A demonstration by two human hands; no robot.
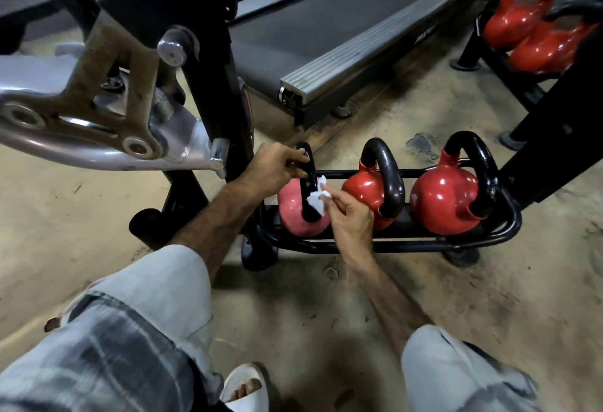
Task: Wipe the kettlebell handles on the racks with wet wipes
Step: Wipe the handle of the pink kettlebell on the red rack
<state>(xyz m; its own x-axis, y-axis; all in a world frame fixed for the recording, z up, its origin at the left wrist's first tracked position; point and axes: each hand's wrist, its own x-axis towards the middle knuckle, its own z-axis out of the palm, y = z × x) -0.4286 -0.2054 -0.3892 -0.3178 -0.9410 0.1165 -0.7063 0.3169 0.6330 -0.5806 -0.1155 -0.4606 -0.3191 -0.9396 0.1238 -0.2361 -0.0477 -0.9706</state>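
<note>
A low black rack [388, 243] sits on the dusty floor [489, 297] in the middle of the frame, carrying three kettlebells in a row. The leftmost is a pink kettlebell [295, 212] with a black handle [309, 179]; to its right are a smaller red kettlebell [362, 188] and, furthest right, a larger red kettlebell [443, 197], both with black handles standing up.

The left hand [275, 163] is closed around the top of the pink kettlebell's handle, fingers curled over it. The right hand [349, 212] pinches a crumpled white wet wipe [316, 198] between thumb and fingertips and presses it against the side of that same handle, just below the left hand. The wipe touches the handle near where it meets the pink body.

In the upper right of the frame a second rack [509, 59] holds more red kettlebells [535, 29], blurred at the edge. A treadmill [342, 26] fills the top centre, and the silver and black frame of an exercise machine [98, 108] takes up the upper left. At the bottom of the frame are the person's knees in light trousers and a foot in a white sandal [246, 388].
</note>
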